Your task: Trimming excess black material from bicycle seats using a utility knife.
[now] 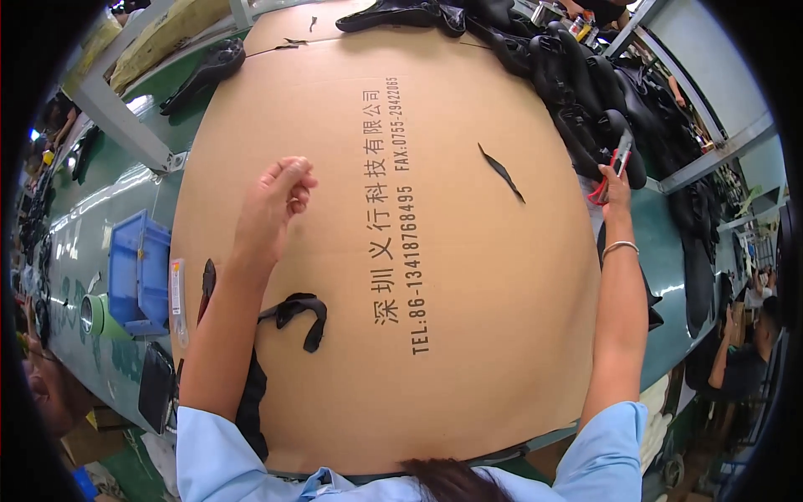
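Note:
My left hand (280, 201) hovers over the left half of a large brown cardboard sheet (468, 276), its fingers curled in and nothing showing between them. At the right edge of the cardboard, my right hand (616, 188) grips a red-handled cutter (621, 159) with a pale blade pointing away from me; its exact kind is hard to make out. The cutter is beside a heap of black moulded parts (577, 75). A thin black strip (503, 176) lies on the cardboard right of centre. Near my left forearm rests a curved black scrap (314, 322).
Left of the cardboard are a blue plastic bin (138, 268), a green roll (94, 315) and a dark flat device (157, 386). A black part (205, 75) lies at the far left. Metal frame posts (138, 134) rise there. Another person (749, 351) is at the right.

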A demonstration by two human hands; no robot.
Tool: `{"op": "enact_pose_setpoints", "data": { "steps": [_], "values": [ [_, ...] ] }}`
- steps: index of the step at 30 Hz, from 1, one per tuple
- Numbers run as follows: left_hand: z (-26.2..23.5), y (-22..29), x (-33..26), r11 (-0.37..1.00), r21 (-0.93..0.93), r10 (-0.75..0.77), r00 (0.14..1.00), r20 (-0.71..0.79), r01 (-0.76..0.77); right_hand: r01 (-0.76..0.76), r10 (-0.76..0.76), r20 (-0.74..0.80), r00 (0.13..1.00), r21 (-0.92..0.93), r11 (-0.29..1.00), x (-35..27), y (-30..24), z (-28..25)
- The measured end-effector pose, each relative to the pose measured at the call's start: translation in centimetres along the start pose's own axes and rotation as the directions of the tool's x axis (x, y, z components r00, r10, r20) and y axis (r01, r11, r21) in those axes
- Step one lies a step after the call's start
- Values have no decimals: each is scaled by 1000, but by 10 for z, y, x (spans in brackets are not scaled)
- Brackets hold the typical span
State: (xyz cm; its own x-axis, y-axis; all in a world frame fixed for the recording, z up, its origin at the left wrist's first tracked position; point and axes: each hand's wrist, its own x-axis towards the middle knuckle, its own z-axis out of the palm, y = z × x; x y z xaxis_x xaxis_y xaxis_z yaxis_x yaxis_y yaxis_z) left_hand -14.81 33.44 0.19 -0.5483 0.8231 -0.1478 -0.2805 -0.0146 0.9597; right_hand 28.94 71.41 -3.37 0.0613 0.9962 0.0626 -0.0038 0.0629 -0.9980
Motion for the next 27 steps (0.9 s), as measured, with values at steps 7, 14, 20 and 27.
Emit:
{"op": "enact_pose_setpoints", "data": {
  "steps": [7, 14, 20, 27],
  "values": [
    [43, -8, -54, 947, 313, -152, 961, 231, 74, -30, -15, 247, 969, 178, 984, -156, -58, 35],
    [72, -36, -136, 954, 7, -298, 950, 91, 299, 181, 15, 712, 703, -199, 963, -422, -83, 51],
    [2, 16, -168, 926, 277, -333, 902, 275, 257, -125, 171, 187, 967, -235, 964, -463, -88, -2],
    [66, 2, -208, 388, 883, 173, 962, 213, -265, -359, 431, 357, 829, -252, 899, -493, -85, -3]
  ]
}}
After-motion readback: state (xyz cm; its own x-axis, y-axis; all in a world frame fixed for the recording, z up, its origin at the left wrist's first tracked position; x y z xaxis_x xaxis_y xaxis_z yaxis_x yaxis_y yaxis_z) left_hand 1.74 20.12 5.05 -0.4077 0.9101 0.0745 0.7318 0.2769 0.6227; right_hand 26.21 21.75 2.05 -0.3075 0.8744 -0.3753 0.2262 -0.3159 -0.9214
